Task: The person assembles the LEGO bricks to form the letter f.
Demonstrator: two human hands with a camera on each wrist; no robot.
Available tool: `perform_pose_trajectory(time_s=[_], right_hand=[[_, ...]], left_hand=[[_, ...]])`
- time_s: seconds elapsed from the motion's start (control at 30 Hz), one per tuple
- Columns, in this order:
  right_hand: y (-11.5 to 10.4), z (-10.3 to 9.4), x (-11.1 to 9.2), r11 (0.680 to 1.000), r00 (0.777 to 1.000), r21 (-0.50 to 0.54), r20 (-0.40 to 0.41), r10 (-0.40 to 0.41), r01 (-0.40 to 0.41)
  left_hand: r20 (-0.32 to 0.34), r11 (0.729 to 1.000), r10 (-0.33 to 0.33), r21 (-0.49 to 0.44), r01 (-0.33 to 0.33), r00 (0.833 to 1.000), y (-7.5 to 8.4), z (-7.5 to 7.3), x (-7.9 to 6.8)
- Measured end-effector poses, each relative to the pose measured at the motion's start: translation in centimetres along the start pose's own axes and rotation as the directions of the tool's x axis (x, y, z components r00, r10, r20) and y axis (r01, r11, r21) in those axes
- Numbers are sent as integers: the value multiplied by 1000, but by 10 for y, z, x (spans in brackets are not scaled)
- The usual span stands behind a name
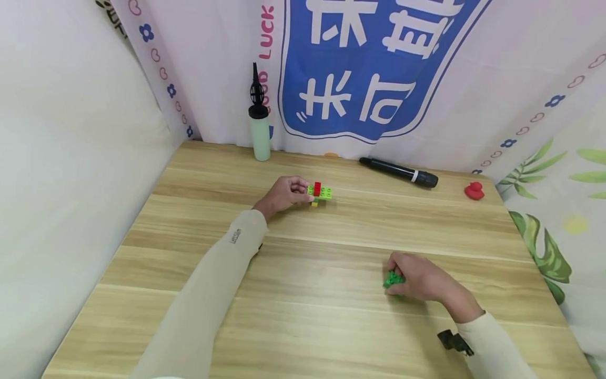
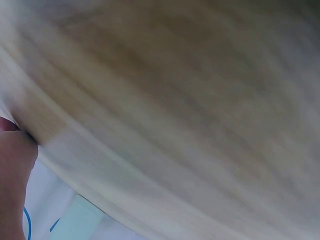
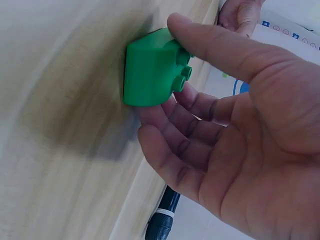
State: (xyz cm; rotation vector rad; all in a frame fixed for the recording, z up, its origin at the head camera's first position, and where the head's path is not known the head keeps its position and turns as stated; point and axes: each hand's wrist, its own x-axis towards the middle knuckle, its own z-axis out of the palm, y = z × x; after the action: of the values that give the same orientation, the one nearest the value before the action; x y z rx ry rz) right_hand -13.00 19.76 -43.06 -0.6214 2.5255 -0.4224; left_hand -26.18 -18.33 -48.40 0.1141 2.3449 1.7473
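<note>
In the head view my left hand (image 1: 286, 193) pinches the left end of a small toy-brick build (image 1: 325, 192). That build has a red brick (image 1: 317, 188) across a light green plate, with a bit of yellow beneath. Nearer and to the right, my right hand (image 1: 421, 278) holds a green toy brick (image 1: 393, 280) at the tabletop. The right wrist view shows this green brick (image 3: 149, 75) between thumb and fingers, its studs towards the palm and its smooth side against or close to the wood. Only a blurred surface and part of my left hand (image 2: 15, 175) appear in the left wrist view.
A pale green hand pump (image 1: 260, 138) with a black nozzle stands at the back left. By the back edge lies a black microphone (image 1: 397, 171), and a red rubber duck (image 1: 474, 191) sits at the back right. Printed cloth (image 1: 227, 79) hangs behind the wooden table (image 1: 303, 326).
</note>
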Motion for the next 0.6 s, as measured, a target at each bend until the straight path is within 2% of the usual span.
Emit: perform_pose_trajectory(time_s=[0.17, 0.3, 0.4, 0.6], right_hand=[[-6, -17, 11, 1000, 999, -20, -36, -16, 15], [-14, -39, 27, 997, 990, -15, -123, -72, 70], [-23, -56, 44, 991, 968, -15, -212, -134, 134], [-48, -81, 86, 969, 903, -39, -355, -241, 243]], left_hand=[[-2, 1000, 4, 4, -4, 1000, 1, -1, -1], [-12, 1000, 0, 4, 0, 1000, 1, -1, -2], [-15, 1000, 0, 1, 0, 1000, 0, -1, -2], [-5, 1000, 5, -11, -5, 1000, -1, -1, 0]])
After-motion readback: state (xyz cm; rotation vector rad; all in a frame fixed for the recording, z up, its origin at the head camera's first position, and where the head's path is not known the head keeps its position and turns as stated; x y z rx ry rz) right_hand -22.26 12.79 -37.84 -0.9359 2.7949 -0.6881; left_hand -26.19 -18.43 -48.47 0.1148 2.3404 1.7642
